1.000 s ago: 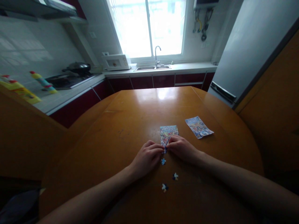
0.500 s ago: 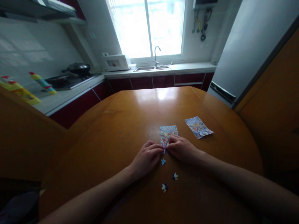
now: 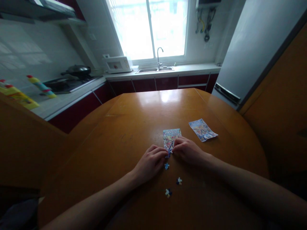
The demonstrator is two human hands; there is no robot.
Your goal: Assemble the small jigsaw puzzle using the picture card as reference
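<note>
A small, partly built colourful jigsaw puzzle [image 3: 171,137] lies on the round wooden table [image 3: 134,127]. My left hand [image 3: 150,162] and my right hand [image 3: 187,150] rest at its near edge, fingers curled, fingertips meeting on a small puzzle piece [image 3: 169,153] against the puzzle's lower edge. Three loose pieces lie nearer to me: one [image 3: 166,166] just under my left fingertips, one [image 3: 179,181] further back, one [image 3: 168,192] closest to me.
A printed picture card [image 3: 202,130] lies to the right of the puzzle. Behind the table run a counter with a sink [image 3: 155,69], a microwave [image 3: 118,64] and a stove with a wok [image 3: 77,70]. A fridge [image 3: 249,54] stands at the right. Bottles [image 3: 40,86] stand on the left counter.
Both hands stay at the puzzle's near edge with only slight finger movement. The view has shifted slightly.
</note>
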